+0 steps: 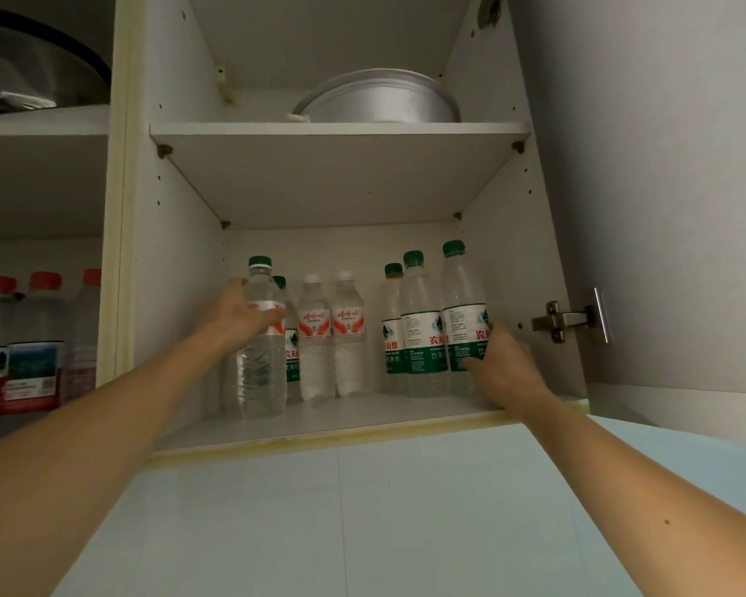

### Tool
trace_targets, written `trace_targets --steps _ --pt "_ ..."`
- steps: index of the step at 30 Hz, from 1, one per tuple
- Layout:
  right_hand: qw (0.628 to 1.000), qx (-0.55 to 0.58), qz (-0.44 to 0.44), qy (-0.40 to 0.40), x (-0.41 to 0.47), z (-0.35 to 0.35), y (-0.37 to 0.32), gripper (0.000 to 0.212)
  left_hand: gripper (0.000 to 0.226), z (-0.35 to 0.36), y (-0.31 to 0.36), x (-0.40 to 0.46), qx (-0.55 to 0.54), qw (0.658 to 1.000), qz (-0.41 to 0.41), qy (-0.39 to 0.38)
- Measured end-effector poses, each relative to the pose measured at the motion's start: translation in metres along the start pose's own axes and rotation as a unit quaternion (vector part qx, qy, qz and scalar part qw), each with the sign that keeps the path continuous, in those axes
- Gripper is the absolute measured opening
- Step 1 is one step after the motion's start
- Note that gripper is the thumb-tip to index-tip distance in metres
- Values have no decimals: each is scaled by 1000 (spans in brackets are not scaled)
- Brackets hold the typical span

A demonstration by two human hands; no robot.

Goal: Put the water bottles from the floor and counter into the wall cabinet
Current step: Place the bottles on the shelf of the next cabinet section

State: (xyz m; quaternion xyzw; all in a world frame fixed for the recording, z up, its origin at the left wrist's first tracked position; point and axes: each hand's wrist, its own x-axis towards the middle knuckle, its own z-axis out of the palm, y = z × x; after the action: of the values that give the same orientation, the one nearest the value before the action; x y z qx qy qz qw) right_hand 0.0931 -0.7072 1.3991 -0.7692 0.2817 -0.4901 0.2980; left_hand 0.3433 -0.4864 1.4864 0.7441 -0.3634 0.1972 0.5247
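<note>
My left hand (244,314) has its fingers (272,315) curled around the middle of a green-capped bottle (260,338), right across its red and white label; the thumb side is hidden behind the bottle. That bottle stands upright, cap up, long axis vertical, at the front left of the cabinet's lower shelf (319,424), close to the left wall.

My right hand (502,359) wraps the lower part of another green-capped bottle (464,312) from the right, thumb (476,364) across the green band of its label. This bottle is also upright, cap up, near the right wall and toward the front edge of the shelf.

Just left of it, touching or nearly so, stand two more green-labelled bottles (418,325), one behind the other. In the middle of the shelf, further back, two white-capped bottles (332,333) stand side by side, and another green-capped one (289,333) peeks out behind my left-hand bottle.

On the upper shelf sits a metal basin (380,99). The cabinet door (647,187) hangs open on the right. In the neighbouring compartment to the left are red-capped bottles (18,342)
</note>
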Motion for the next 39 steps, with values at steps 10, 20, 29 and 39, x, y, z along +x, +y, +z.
trace_targets --steps 10,20,29,39 --pt "998 -39 5 42 -6 4 -3 41 101 46 58 -39 165 934 292 127" --pt "991 -101 -2 89 -10 0 -2 46 134 132 91 -39 195 929 196 -246" --pt "996 -62 3 67 0 0 3 51 136 163 92 -23 124 941 206 -236" --pt "995 -65 16 72 6 4 4 50 132 198 91 -26 110 952 215 -189"
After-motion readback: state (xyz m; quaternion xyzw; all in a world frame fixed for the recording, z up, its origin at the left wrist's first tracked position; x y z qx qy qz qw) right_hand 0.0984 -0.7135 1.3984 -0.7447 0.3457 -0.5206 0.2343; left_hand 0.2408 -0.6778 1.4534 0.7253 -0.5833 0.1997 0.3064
